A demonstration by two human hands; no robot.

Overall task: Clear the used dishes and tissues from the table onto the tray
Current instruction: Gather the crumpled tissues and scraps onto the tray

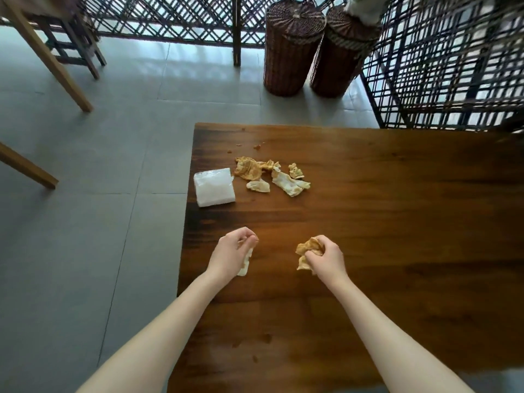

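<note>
While left hand (230, 251) pinches pale tissue (245, 266) | right hand (326, 258) grips stained tissue (307, 248)

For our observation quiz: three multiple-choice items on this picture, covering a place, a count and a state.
1. Where is the tissue pack? A by the left edge of the table; B on the floor; C on a chair.
2. How many wicker baskets are in view? A one; B two; C four.
3. The right hand is: A flat and open; B gripping a stained tissue; C holding a cup.
Answers: 1 A, it lies beside that edge. 2 B, two stand side by side. 3 B, fingers curl round it.
</note>
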